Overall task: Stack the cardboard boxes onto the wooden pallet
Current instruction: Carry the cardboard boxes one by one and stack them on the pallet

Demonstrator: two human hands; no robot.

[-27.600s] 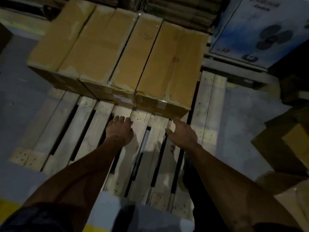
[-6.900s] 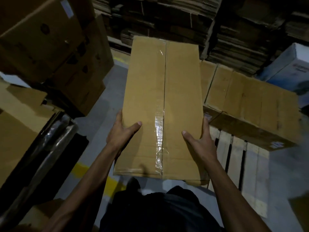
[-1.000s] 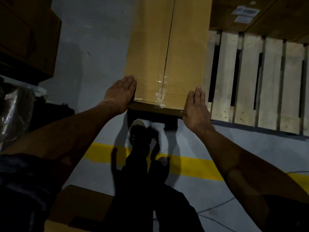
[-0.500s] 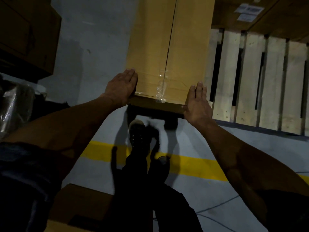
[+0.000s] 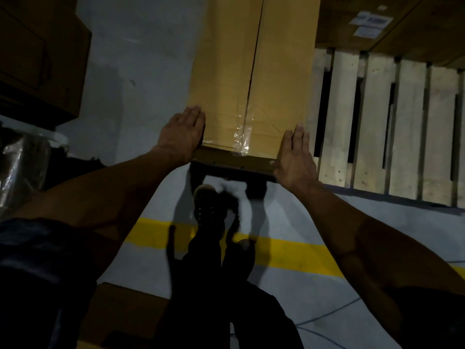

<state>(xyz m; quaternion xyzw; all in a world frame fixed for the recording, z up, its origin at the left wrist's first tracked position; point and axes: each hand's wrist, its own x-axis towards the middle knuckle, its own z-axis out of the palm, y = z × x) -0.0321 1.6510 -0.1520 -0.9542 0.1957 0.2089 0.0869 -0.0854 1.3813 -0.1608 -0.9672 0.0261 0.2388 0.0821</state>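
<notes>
The long cardboard box (image 5: 254,71) lies at the left edge of the wooden pallet (image 5: 377,127), its near end overhanging the pallet's front edge, with 2 flat hands on it: left hand (image 5: 180,136) and right hand (image 5: 294,157) press its near corners, fingers straight, gripping nothing. Judged step: seating the box. An even push from both palms should keep it parallel to the slats and bring it against the stacked boxes (image 5: 402,23) at the pallet's far side.
</notes>
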